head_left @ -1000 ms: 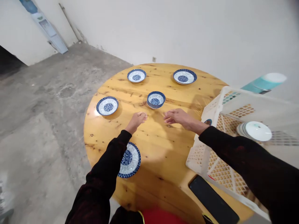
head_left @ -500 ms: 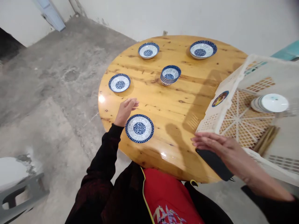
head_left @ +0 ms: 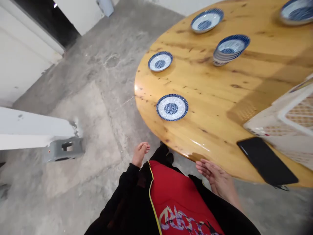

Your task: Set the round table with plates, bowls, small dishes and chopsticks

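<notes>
My left hand [head_left: 141, 153] hangs in front of my body, off the table's near edge, fingers loosely bent and nothing seen in them. My right hand [head_left: 216, 176] is at the table's front rim with its fingers stretched out, holding nothing. Closest to both hands on the round wooden table [head_left: 207, 98] lies a blue-and-white plate [head_left: 172, 107]. Farther back are a smaller-looking plate [head_left: 160, 61], another patterned dish [head_left: 207, 20] and a stack of bowls [head_left: 231, 49]. One more dish [head_left: 298, 12] is cut off at the top right.
A black phone [head_left: 267, 160] lies by the table's right front edge, beside a white plastic basket [head_left: 290, 114] only partly in view. On the concrete floor to the left stands a grey stool [head_left: 65, 149]. A dark doorway [head_left: 52, 19] opens at the upper left.
The view has swung left and closer to the table edge. Both hands have drawn back toward my body, the left from beside the near plate, the right from above the phone.
</notes>
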A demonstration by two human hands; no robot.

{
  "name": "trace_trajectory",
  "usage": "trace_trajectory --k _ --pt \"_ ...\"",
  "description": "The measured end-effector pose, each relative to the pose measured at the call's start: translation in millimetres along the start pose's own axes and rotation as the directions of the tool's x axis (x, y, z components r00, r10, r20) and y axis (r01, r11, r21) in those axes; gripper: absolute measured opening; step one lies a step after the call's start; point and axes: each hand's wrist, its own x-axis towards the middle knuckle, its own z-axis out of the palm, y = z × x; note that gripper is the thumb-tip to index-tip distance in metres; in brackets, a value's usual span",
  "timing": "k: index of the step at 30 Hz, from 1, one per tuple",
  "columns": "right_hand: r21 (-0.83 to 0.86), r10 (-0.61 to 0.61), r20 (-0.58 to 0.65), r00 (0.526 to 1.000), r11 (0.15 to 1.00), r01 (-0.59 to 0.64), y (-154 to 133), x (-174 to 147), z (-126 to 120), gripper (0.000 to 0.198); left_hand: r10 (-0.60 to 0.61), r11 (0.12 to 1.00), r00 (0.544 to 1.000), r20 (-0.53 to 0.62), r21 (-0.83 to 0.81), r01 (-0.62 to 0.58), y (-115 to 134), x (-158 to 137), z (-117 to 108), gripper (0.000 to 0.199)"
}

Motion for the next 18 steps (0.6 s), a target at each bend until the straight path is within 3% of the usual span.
trace_trajectory --k 5,10,14,18 --pt "-0.089 -0.029 0.068 0.997 0.995 0.035 -9 -2 16 0.036 -0.048 0.998 0.999 0.021 -0.032 0.048 -21 -21 8 0.031" --pt "-0.091 -0.054 0.053 0.997 0.994 0.058 -14 8 43 0.041 -0.011 0.998 0.997 0.071 -0.058 0.015 -14 3 -5 0.034" --pt "-0.084 -0.033 0.05 0.998 0.996 0.037 -10 25 90 0.047 0.054 0.995 0.996 0.067 -0.086 -0.048 2 43 -44 0.046" --pt "-0.05 -0.057 0.024 0.998 0.997 0.059 -5 39 164 0.046 0.089 0.992 0.995 0.044 -0.092 -0.085 30 97 -104 0.055"
